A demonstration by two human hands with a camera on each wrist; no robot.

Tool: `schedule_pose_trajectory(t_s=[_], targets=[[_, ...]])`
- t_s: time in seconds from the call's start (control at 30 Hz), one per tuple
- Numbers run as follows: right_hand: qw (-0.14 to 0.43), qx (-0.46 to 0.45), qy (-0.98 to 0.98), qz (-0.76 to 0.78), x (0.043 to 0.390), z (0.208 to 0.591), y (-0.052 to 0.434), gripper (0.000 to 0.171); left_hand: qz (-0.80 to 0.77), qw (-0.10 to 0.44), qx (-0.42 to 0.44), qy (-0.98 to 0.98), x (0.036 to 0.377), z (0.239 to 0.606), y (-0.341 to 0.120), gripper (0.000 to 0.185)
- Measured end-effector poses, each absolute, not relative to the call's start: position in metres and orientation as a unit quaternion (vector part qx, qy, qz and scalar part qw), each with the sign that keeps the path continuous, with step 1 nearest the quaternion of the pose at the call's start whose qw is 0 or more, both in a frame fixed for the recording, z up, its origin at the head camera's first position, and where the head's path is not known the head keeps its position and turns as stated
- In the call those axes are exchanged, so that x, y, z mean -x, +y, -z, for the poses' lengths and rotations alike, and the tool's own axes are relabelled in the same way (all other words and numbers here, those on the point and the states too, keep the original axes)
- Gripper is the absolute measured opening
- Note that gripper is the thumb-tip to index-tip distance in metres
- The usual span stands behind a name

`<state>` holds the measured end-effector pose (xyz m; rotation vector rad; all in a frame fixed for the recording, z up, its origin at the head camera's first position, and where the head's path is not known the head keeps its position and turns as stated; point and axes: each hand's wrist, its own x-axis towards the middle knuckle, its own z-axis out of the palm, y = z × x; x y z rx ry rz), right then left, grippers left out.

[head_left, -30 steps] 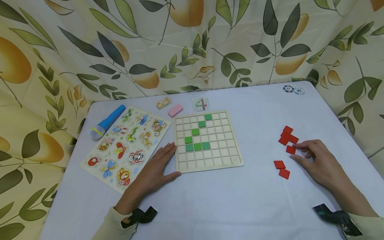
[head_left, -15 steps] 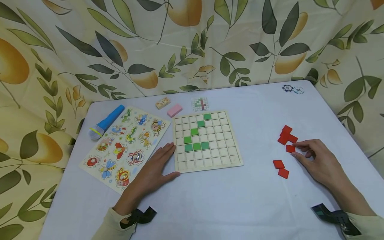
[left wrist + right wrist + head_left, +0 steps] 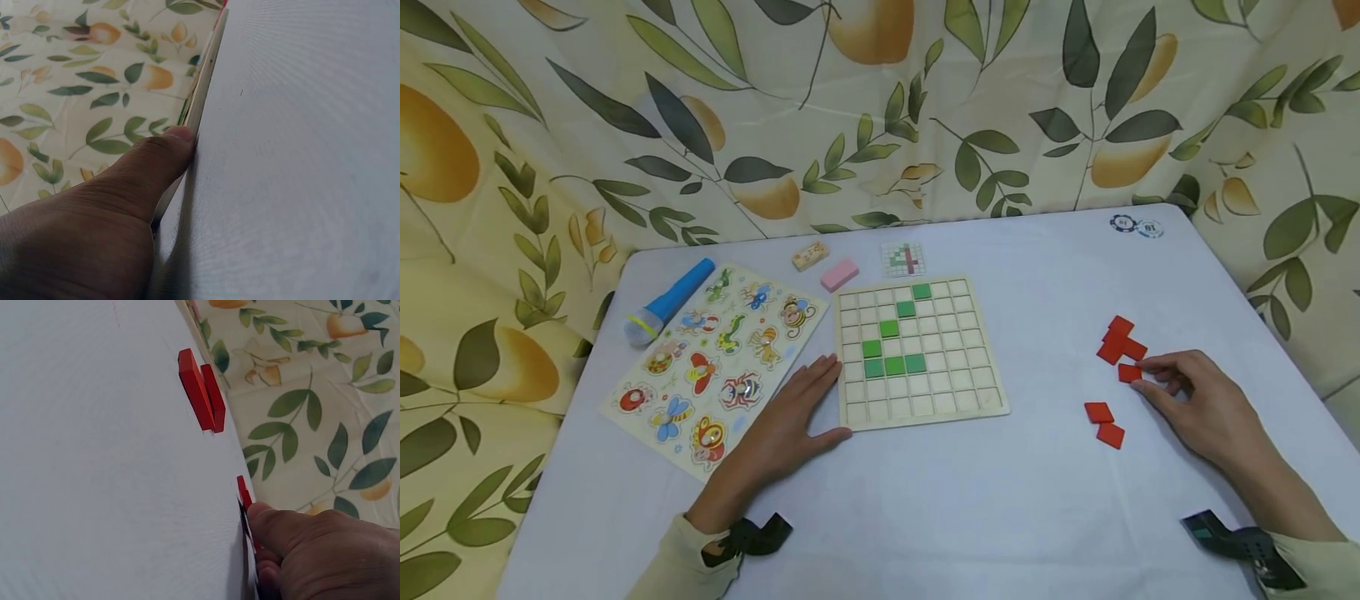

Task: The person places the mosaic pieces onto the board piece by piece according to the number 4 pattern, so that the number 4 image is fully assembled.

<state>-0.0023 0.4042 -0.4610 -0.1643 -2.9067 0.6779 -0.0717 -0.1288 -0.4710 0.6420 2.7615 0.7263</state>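
A wooden grid board [image 3: 917, 402] lies mid-table with several green tiles [image 3: 893, 365] set in it. My left hand [image 3: 808, 408] rests flat on the table at the board's left front corner. Its thumb [image 3: 156, 159] touches the board's edge [image 3: 206, 75]. To the right lie loose red tiles: a small pile [image 3: 1118, 337] and a pair [image 3: 1103, 422] nearer me. Between them my right hand [image 3: 1141, 374] pinches a single red tile [image 3: 1127, 372] that lies on the table. In the right wrist view the thumb [image 3: 281, 528] sits against that tile [image 3: 244, 494], with the pair [image 3: 201, 397] beyond it.
An insect peg puzzle [image 3: 715, 358] lies left of the board, with a blue torch [image 3: 668, 302] at its far corner. A pink eraser [image 3: 838, 274], a wooden domino [image 3: 810, 255] and a pattern card [image 3: 902, 259] lie behind the board. Poker chips [image 3: 1135, 225] sit far right. A leaf-print curtain surrounds the table.
The right thumb and forefinger have closed in a little round the single red tile. The left hand and the board have not moved.
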Motion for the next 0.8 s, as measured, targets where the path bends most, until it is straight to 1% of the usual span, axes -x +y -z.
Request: schedule_pose_trajectory(t_s=[0.17,0.4,0.47,0.57,0.8], targets=[[0.042,0.042,-0.975,-0.213,0.004,0.450,0.404,0.042,-0.244,0.107,-0.221,0.938,0.072,0.471,-0.128,0.098],[0.045,-0.027,-0.980,-0.190,0.019,0.426,0.387,0.042,-0.240,0.110,-0.217,0.940,0.072,0.472,-0.128,0.098],[0.048,-0.053,-0.982,-0.174,0.026,0.417,0.377,0.041,-0.240,0.110,-0.216,0.940,0.072,0.472,-0.127,0.098],[0.038,-0.087,-0.984,-0.154,0.040,0.404,0.358,0.039,-0.241,0.111,-0.213,0.940,0.072,0.471,-0.128,0.098],[-0.010,-0.125,-0.981,-0.147,0.082,0.382,0.313,0.032,-0.245,0.116,-0.214,0.939,0.072,0.471,-0.128,0.097]])
